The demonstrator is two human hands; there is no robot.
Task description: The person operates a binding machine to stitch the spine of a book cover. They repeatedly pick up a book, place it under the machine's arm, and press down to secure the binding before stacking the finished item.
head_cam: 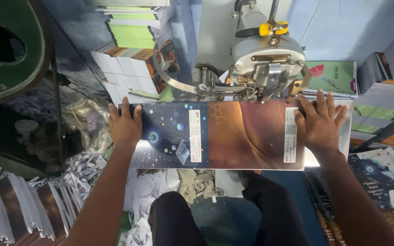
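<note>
A long glossy printed cover sheet (224,136), dark blue on the left half and brown-orange on the right, lies flat across a metal table under a grey machine head (265,64). My left hand (125,125) presses flat on the sheet's left end, fingers spread toward the machine. My right hand (319,122) presses flat on the right end, next to a white label strip. The sheet's far edge sits right under the machine's metal arm (192,89).
Stacks of green and orange booklets (135,32) stand behind the machine at left. A green notebook (334,77) lies at back right. Printed covers (384,177) lie at right, paper trimmings (83,168) at left, a green wheel (10,45) at upper left.
</note>
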